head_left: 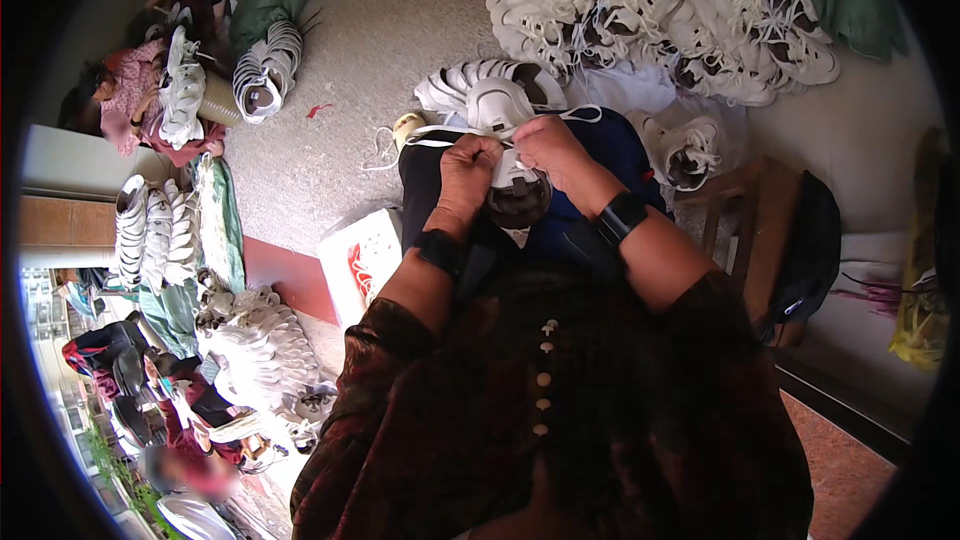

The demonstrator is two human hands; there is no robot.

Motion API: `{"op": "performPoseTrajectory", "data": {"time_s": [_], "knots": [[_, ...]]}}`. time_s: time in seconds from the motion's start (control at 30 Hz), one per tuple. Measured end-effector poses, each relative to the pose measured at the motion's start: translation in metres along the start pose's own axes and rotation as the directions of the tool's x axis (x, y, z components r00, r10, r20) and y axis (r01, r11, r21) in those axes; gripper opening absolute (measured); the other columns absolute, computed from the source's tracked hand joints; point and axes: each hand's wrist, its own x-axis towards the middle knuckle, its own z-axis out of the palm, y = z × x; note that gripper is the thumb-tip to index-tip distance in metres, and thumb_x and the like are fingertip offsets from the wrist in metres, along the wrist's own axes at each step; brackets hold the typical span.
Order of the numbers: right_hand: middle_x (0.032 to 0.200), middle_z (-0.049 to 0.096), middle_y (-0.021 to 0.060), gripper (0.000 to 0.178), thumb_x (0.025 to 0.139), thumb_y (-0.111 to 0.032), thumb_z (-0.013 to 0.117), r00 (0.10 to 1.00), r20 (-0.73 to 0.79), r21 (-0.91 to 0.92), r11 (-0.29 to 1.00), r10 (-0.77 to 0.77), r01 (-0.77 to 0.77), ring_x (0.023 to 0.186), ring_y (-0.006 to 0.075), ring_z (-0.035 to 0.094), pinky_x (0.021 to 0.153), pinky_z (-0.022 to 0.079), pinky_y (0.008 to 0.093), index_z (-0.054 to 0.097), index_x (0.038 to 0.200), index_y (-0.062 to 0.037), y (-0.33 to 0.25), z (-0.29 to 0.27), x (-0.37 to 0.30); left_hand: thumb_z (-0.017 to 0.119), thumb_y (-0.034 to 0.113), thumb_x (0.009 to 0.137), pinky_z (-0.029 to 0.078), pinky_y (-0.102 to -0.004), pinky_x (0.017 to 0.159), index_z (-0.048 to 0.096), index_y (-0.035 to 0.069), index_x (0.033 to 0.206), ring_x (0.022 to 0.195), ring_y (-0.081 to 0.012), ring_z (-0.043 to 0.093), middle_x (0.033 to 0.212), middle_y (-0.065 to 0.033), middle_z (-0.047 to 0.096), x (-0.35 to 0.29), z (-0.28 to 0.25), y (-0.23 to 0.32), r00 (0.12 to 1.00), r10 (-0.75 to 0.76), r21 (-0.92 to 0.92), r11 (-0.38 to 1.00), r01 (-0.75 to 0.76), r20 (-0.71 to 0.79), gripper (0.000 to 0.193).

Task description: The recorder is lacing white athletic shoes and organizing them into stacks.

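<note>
A white shoe upper (pixel 497 105) rests across my lap, its toe pointing away from me and its dark-lined opening close to my body. My left hand (pixel 468 176) is closed in a pinch at the upper's left side, on a white shoelace (pixel 432 131) whose loose part trails leftward. From the right, my right hand (pixel 549 148) grips the lace over the upper's tongue, and a loop of it sticks out beyond the hand. The fingertips partly hide the eyelets. Just past this upper lies a nested row of white uppers (pixel 462 86).
Big piles of white uppers (pixel 590 0) lie at the far right, with one upper (pixel 690 155) nearer on a wooden stool (pixel 720 202). A white container (pixel 362 260) with red and white laces stands by my left knee. Co-workers (pixel 130 90) sit at the left among more uppers.
</note>
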Motion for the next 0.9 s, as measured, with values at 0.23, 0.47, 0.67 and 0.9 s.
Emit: {"op": "performPoseTrajectory", "data": {"time_s": [0.23, 0.47, 0.67, 0.9], "knots": [[0.063, 0.054, 0.0022, 0.009, 0.071, -0.003, 0.060, 0.993, 0.098, -0.098, 0.994, 0.064, -0.055, 0.051, 0.0079, 0.048, 0.046, 0.036, 0.0210, 0.062, 0.078, 0.0023, -0.007, -0.007, 0.000, 0.060, -0.001, 0.075, 0.045, -0.0266, 0.066, 0.062, 0.002, 0.077, 0.068, -0.0165, 0.056, 0.072, -0.0059, 0.057, -0.005, -0.005, 0.001, 0.956, 0.294, 0.185, 0.940, -0.288, -0.008, 0.004], [0.060, 0.054, 0.0037, 0.003, 0.069, -0.001, 0.059, 0.995, 0.044, -0.009, 0.996, 0.091, -0.090, 0.049, 0.0110, 0.048, 0.044, 0.037, 0.0254, 0.060, 0.068, 0.0022, -0.009, -0.004, 0.001, 0.057, 0.006, 0.070, 0.047, -0.0369, 0.064, 0.059, 0.007, 0.064, 0.071, -0.0277, 0.056, 0.067, -0.0099, 0.058, -0.003, -0.002, 0.016, 0.929, 0.369, 0.540, 0.775, -0.328, 0.035, 0.006], [0.057, 0.049, -0.0025, 0.006, 0.075, -0.002, 0.057, 1.000, -0.003, -0.490, 0.872, -0.013, 0.010, 0.048, 0.0055, 0.042, 0.043, 0.032, 0.0206, 0.059, 0.070, -0.0013, -0.004, 0.006, 0.011, 0.058, 0.007, 0.068, 0.048, -0.0357, 0.065, 0.061, 0.009, 0.069, 0.077, -0.0279, 0.058, 0.071, -0.0093, 0.059, 0.000, -0.006, 0.014, 0.941, 0.332, 0.580, 0.753, -0.310, 0.072, 0.004], [0.058, 0.046, -0.0058, 0.005, 0.078, -0.004, 0.057, 0.988, -0.077, -0.085, 0.988, -0.135, 0.128, 0.048, 0.0016, 0.036, 0.044, 0.028, 0.0175, 0.058, 0.074, -0.0021, -0.009, -0.016, -0.018, 0.063, 0.005, 0.067, 0.047, -0.0331, 0.072, 0.065, 0.009, 0.094, 0.082, -0.0256, 0.057, 0.080, -0.0071, 0.062, -0.009, -0.024, 0.039, 0.912, 0.385, 0.599, 0.699, -0.390, 0.144, 0.027]]}}
